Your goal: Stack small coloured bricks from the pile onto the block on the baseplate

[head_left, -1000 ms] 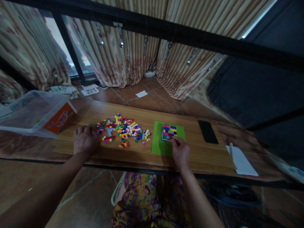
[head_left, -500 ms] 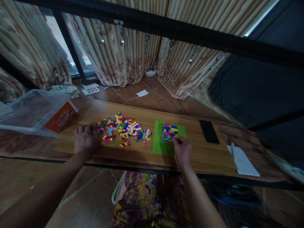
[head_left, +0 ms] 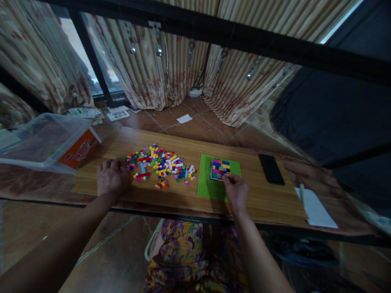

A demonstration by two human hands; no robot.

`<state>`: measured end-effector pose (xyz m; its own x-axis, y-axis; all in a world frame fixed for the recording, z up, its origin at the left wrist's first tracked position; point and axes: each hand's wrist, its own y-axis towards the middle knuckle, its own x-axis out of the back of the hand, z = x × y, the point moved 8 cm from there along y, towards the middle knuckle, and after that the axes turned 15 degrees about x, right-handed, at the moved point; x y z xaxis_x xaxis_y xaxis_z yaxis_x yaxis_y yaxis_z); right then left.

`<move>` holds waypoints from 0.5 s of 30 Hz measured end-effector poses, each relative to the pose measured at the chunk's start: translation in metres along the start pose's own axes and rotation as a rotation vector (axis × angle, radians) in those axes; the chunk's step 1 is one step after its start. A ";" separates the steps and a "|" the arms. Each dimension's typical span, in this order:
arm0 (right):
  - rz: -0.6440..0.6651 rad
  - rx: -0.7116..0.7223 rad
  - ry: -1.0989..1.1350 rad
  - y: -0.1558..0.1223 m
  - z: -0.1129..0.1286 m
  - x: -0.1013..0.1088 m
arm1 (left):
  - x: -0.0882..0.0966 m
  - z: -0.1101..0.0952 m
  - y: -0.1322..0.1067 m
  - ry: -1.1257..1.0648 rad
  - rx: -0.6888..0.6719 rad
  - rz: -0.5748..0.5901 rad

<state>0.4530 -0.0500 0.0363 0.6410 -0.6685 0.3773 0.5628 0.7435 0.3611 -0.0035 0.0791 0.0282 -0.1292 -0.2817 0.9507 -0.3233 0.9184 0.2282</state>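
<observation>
A green baseplate (head_left: 204, 188) lies on the wooden board, bearing a low block of many-coloured toy bricks (head_left: 220, 167). My right hand (head_left: 236, 191) is at the near right corner of that block, thumb and forefinger pinched together. Whatever is between the fingertips is too small to make out. To the left, my left hand (head_left: 111, 178) rests palm down on the board, its fingers lying on the wood and holding nothing visible. Just beside it spreads a heap of loose toy bricks (head_left: 165, 162) in mixed colours and sizes.
A clear plastic box (head_left: 39, 138) with an orange label stands at the far left. Right of the baseplate lies a black phone (head_left: 271, 169), then white paper (head_left: 319, 211) with a pen (head_left: 302, 195). A dark bar (head_left: 195, 24) crosses above, before striped curtains (head_left: 171, 73).
The whole view has shifted slightly. Both hands stay in nearly the same places, the right one still pinched at the corner of the brick block.
</observation>
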 end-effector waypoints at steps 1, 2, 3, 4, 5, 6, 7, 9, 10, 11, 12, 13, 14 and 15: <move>-0.001 -0.003 0.003 0.000 -0.001 0.000 | 0.000 0.000 0.000 0.000 0.009 0.011; -0.003 -0.008 0.009 0.000 -0.002 -0.001 | 0.000 0.000 0.000 -0.005 0.018 0.021; -0.005 -0.013 0.014 0.001 -0.003 -0.001 | 0.000 0.001 0.000 -0.015 0.026 0.029; -0.007 -0.017 0.020 0.001 -0.004 -0.001 | 0.000 0.001 0.000 -0.028 0.032 0.033; -0.008 -0.019 0.027 0.002 -0.005 -0.002 | 0.000 0.001 0.000 -0.040 0.033 0.033; -0.011 -0.019 0.034 0.003 -0.006 -0.002 | 0.001 0.001 0.000 -0.047 0.033 0.029; -0.011 -0.018 0.041 0.003 -0.006 -0.003 | 0.001 0.001 0.000 -0.047 0.030 0.023; -0.012 -0.023 0.066 0.004 -0.009 -0.005 | 0.000 0.001 -0.001 -0.036 0.017 0.011; -0.024 -0.039 0.090 0.003 -0.011 -0.004 | 0.000 0.001 -0.001 -0.032 0.008 0.006; -0.048 -0.060 0.121 0.002 -0.013 -0.003 | -0.001 0.001 -0.001 -0.033 0.000 -0.002; -0.079 -0.082 0.153 0.000 -0.016 -0.001 | -0.001 0.002 -0.001 -0.040 -0.008 -0.012; -0.116 -0.097 0.182 -0.002 -0.017 0.002 | -0.001 0.002 -0.001 -0.052 -0.015 -0.026; -0.153 -0.103 0.204 -0.004 -0.017 0.005 | -0.001 0.003 -0.001 -0.065 -0.020 -0.038; -0.176 -0.097 0.217 -0.007 -0.016 0.008 | -0.001 0.003 -0.001 -0.076 -0.023 -0.047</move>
<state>0.4625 -0.0600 0.0236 0.6200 -0.7751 0.1214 0.7155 0.6221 0.3178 -0.0060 0.0777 0.0266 -0.1851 -0.3445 0.9204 -0.3092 0.9094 0.2782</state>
